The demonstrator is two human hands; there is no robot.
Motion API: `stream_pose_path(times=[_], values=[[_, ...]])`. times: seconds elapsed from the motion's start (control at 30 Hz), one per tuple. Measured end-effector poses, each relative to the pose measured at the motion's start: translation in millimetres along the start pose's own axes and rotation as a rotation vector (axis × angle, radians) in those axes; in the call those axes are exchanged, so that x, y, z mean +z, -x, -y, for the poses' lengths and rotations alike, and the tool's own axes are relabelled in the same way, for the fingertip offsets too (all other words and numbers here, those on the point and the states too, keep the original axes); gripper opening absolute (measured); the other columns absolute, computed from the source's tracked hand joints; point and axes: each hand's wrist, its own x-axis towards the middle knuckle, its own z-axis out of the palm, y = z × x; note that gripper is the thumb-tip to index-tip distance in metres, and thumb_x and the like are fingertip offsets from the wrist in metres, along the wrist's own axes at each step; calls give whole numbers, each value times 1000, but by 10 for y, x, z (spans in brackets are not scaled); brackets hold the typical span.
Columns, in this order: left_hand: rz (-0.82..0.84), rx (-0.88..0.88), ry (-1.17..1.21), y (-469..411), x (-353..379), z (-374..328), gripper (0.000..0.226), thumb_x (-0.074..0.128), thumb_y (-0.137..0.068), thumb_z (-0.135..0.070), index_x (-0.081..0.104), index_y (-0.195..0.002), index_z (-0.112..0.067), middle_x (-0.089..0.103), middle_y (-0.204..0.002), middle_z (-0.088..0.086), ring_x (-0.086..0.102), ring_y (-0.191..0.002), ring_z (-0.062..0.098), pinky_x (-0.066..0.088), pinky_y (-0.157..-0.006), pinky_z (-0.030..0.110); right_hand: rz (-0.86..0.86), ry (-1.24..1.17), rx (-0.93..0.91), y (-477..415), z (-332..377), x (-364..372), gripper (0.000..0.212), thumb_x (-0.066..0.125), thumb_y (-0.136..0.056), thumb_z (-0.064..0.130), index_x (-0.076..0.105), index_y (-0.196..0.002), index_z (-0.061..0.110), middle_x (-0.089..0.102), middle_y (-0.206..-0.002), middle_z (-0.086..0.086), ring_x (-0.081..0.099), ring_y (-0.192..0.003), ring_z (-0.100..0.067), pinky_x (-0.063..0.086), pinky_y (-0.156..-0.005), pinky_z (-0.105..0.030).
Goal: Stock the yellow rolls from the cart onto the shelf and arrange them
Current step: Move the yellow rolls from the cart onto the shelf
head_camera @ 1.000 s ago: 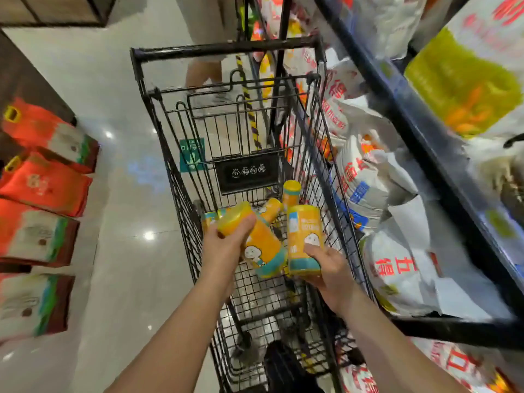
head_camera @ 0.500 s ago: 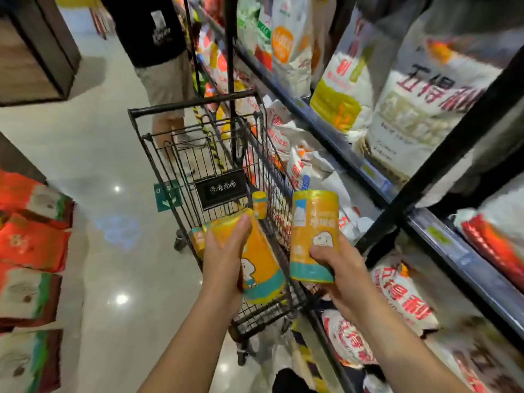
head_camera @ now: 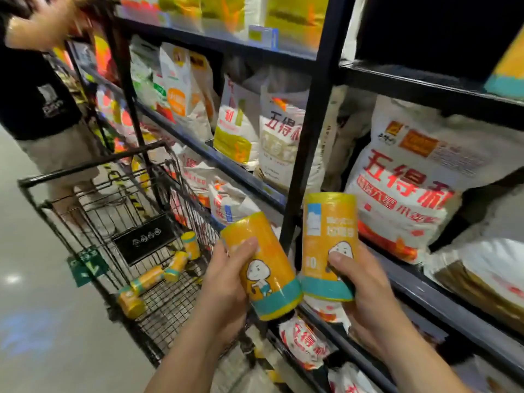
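Head: glossy floor point(head_camera: 42, 307), shelf point(head_camera: 425, 87) w/ bags point(head_camera: 411, 180).

White bags point(head_camera: 405, 177) fill the shelf point(head_camera: 215, 156); yellow rolls point(head_camera: 147, 277) lie in the cart point(head_camera: 85, 165).

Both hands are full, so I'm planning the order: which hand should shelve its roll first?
Likely the right hand: its upright roll is beside the shelf. The left hand holds a tilted roll, nearer the cart.

A pale glossy floor point(head_camera: 71, 364) is dotted with reflected light point(head_camera: 11, 278); white printed sacks point(head_camera: 411, 194) are stacked along dark metal shelving point(head_camera: 316, 109).
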Motion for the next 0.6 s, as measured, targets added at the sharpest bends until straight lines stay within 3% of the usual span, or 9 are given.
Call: stream_pose_path(times=[0.1, 0.23, 0.37, 0.47, 0.6], values=[[64, 8, -26, -3, 391, 112, 57, 68, -73, -30, 54, -127, -16, 72, -113, 16, 71, -97, 35, 58, -83, 54, -100, 17, -74, 217, 196, -259, 91, 93, -34, 48, 64, -115, 18, 75, -99, -9, 73, -84, -22, 58, -64, -29], [181, 24, -90, 57, 890, 299, 50, 69, -72, -34, 58, -119, -22, 74, -108, 11, 72, -96, 32, 58, -83, 52, -233, 60, -167, 508, 451, -615, 100, 92, -31, 59, 62, -117, 19, 76, -97, -7, 73, -83, -21, 57, -63, -29], [288, 58, -166, 165, 1357, 477, 53, 70, -71, -36, 58, -121, -21, 73, -108, 9, 72, -96, 28, 58, -82, 46, -332, 67, -227, 866, 699, -1001, 87, 91, -32, 46, 62, -110, 18, 76, -87, -3, 73, -74, -17, 56, -58, -27], [377, 73, -212, 293, 1733, 615, 56, 70, -72, -38, 57, -124, -25, 73, -111, 5, 72, -100, 25, 56, -84, 44, -426, 44, -299, 1162, 895, -1289, 105, 92, -21, 62, 62, -111, 19, 77, -89, -2, 74, -76, -18, 56, -57, -25], [473, 86, -256, 515, 2285, 817, 50, 68, -74, -36, 58, -122, -27, 74, -111, 6, 72, -98, 25, 57, -83, 44, -516, 50, -397, 1589, 1153, -1736, 102, 91, -25, 66, 62, -112, 21, 76, -93, -2, 74, -81, -18, 58, -61, -27]])
